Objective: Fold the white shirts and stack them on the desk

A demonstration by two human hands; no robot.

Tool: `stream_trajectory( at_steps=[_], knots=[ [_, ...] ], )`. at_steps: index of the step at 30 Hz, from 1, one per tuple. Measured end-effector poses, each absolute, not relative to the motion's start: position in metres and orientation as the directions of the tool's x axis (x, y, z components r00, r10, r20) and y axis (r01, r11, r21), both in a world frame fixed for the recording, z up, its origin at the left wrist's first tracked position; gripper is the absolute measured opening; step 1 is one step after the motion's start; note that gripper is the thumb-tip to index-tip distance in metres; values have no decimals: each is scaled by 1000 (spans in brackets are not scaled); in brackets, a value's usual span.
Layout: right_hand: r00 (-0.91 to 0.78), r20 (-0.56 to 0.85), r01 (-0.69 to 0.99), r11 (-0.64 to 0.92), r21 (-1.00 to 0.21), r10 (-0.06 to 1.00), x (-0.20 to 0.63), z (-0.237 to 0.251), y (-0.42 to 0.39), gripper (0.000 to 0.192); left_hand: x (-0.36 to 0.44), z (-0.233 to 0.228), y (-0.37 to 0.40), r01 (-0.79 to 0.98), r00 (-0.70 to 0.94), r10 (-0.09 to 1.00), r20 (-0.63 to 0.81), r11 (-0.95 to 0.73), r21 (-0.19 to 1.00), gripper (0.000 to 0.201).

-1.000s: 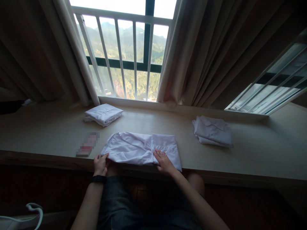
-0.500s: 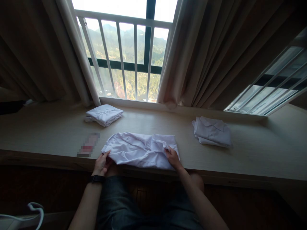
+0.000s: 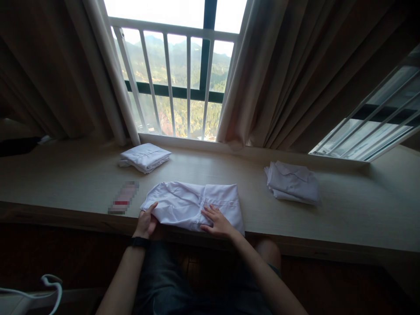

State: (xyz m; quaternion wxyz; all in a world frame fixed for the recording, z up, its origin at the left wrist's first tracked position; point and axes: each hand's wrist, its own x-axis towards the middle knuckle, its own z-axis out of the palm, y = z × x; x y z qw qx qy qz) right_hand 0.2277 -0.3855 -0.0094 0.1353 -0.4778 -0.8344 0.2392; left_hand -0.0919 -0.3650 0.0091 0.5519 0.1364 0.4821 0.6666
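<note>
A white shirt (image 3: 179, 205) lies partly folded along the front edge of the ledge, its right end doubled over toward the middle and its left part wrinkled. My left hand (image 3: 147, 222), with a dark band on the wrist, pinches the shirt's lower left corner between thumb and fingers; some fingers are hidden beneath the cloth. Flat on the folded part rests my right hand (image 3: 216, 221), open, fingers spread and pointing left.
The pale ledge (image 3: 193, 164) runs under a barred window (image 3: 177, 83) with curtains (image 3: 278, 74). A folded white garment stack (image 3: 145, 157) sits back left, another folded shirt pile (image 3: 293, 183) at right. A blurred-out flat item (image 3: 124, 197) lies left. A white cable (image 3: 54, 284) shows lower left.
The shirt's right end now lies folded flat. My right hand has let go of the fold's edge, moved left and spread open on it. My left hand keeps its corner.
</note>
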Motion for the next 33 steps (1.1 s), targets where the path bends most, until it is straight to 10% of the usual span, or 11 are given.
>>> stream_trajectory(
  at_steps=[16, 27, 33],
  knots=[
    [119, -29, 951, -122, -284, 993, 159, -23, -347, 67, -80, -1, -343, -592, -332, 829, -449, 187, 784, 30],
    [97, -49, 854, -108, -509, 994, 206, -22, -332, 47, -83, -18, -346, -646, -324, 831, -452, 154, 748, 34],
    [78, 19, 898, -62, -436, 997, 207, -23, -337, 50, -82, -19, -346, -641, -316, 844, -434, 148, 753, 33]
  ],
)
